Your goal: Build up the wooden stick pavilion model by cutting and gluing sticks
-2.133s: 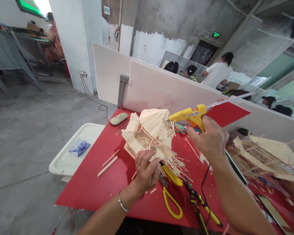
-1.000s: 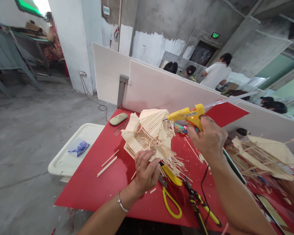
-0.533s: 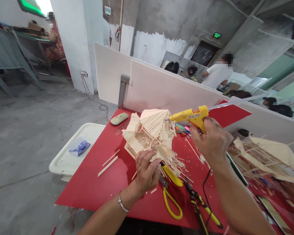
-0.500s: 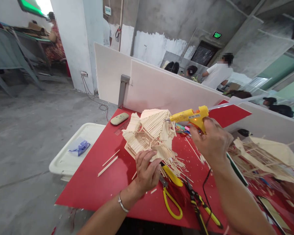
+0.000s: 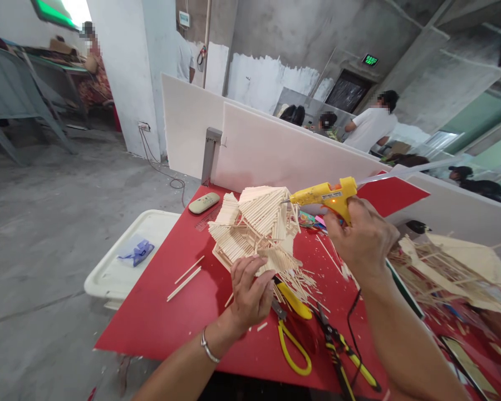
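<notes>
A small house model of pale wooden sticks [image 5: 256, 225] stands on the red table [image 5: 171, 312]. My left hand [image 5: 250, 292] grips its near lower edge, fingers curled on the sticks. My right hand [image 5: 365, 239] is wrapped round the handle of a yellow glue gun [image 5: 323, 195]. The gun's nozzle touches the upper right of the model's roof, and a clear glue stick juts from its back. A black cord runs down from under my right wrist.
Yellow-handled scissors [image 5: 290, 334] and pliers [image 5: 344, 356] lie by my left wrist, among loose sticks [image 5: 186, 278]. A remote [image 5: 203, 203] lies at the table's far corner. A white tray [image 5: 125, 256] adjoins the left. Another stick model [image 5: 451, 267] sits right. White dividers [image 5: 267, 150] stand behind; people sit beyond.
The glue gun's nozzle has stayed at the roof's upper right edge, shifting only slightly. My left hand has kept its grip on the model.
</notes>
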Tool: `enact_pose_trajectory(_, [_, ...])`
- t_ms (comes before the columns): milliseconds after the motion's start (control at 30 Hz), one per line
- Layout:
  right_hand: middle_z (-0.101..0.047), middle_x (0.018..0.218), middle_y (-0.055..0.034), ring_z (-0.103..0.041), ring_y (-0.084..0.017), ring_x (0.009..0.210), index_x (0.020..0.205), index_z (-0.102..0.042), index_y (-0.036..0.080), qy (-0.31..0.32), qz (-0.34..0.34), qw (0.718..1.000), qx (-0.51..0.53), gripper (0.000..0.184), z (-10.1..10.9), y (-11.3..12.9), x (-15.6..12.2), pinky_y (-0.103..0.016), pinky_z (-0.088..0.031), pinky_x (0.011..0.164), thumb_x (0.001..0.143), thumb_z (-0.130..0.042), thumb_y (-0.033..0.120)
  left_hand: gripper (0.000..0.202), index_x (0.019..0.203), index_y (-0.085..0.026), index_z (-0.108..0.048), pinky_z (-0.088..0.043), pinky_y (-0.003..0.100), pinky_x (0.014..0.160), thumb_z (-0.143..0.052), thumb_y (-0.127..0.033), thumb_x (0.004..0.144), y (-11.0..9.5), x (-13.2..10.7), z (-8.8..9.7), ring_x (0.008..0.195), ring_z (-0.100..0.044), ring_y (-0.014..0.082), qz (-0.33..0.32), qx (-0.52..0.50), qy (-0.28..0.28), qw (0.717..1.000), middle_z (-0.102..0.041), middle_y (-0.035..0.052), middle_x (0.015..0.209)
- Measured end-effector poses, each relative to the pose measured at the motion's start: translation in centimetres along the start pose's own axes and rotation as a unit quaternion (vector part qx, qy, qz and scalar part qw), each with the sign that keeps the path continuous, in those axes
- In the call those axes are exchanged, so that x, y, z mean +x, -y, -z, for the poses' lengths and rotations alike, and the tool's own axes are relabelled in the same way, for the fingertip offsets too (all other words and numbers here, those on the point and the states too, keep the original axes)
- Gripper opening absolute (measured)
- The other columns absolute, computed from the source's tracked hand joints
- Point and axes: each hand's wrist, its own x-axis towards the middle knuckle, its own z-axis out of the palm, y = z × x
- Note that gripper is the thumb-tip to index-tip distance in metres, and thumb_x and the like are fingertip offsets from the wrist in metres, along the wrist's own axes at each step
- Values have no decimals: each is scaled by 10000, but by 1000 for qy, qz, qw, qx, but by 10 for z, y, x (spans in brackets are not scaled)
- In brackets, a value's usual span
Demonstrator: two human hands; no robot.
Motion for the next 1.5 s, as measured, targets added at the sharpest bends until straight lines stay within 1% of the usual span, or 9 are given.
enact_pose_trajectory(200, [-718,916,-95,-624,-200,738,1130,-661,165,0,-13,1000,2,354,0,-1,0,-320,-364,613,864,-567,379,241,1079,-224,-623,-399,512,1039,-570,-151,855,0,0,0,1190,-558,279,-1,-4,-1,1000,-633,109,1202])
enact_pose_trajectory(400, [-708,896,-88,-604,-189,722,1128,-659,166,7,-18,1000,4,352,-2,-1,1,-314,-332,601,848,-562,356,256,1082,-225,-627,-392,530,1042,-582,-145,843,0,-1,-1,1184,-554,285,5,-11,-4,1000,-627,106,1213])
enact_pose_trajectory(533, [-709,888,-96,-603,-191,720,1095,-668,156,6,-25,1000,9,329,-1,1,3,-316,-326,599,850,-548,340,248,1075,-223,-627,-399,518,1035,-575,-143,845,0,1,-1,1176,-557,278,2,-12,-7,1000,-628,104,1205])
enact_pose_trajectory(833, [-697,885,-99,-611,-205,750,1128,-658,171,24,-24,999,23,342,-1,1,2,-316,-358,607,839,-546,316,242,1079,-228,-620,-400,511,1037,-567,-153,855,0,1,0,1182,-561,273,0,-1,-4,1000,-633,107,1205])
enact_pose_trajectory(1000, [-701,915,-100,-603,-205,752,1116,-655,170,13,-30,999,14,333,0,1,3,-320,-351,614,838,-538,311,244,1076,-226,-622,-398,516,1038,-569,-145,852,-1,1,0,1178,-558,273,2,-5,-7,1000,-633,104,1200])
enact_pose_trajectory(1200, [-690,879,-100,-598,-207,742,1139,-654,156,12,-28,1000,8,352,-1,1,6,-325,-328,608,849,-523,307,245,1077,-228,-619,-406,508,1027,-574,-145,851,-1,2,0,1173,-560,270,2,-5,-6,1000,-635,101,1196])
enact_pose_trajectory(1500, [-687,853,-88,-597,-197,715,1148,-665,159,-5,-19,1000,17,363,-2,1,6,-320,-366,606,836,-534,291,236,1071,-226,-625,-404,500,1028,-568,-153,854,-2,2,1,1168,-567,265,0,-2,-5,1000,-642,102,1188])
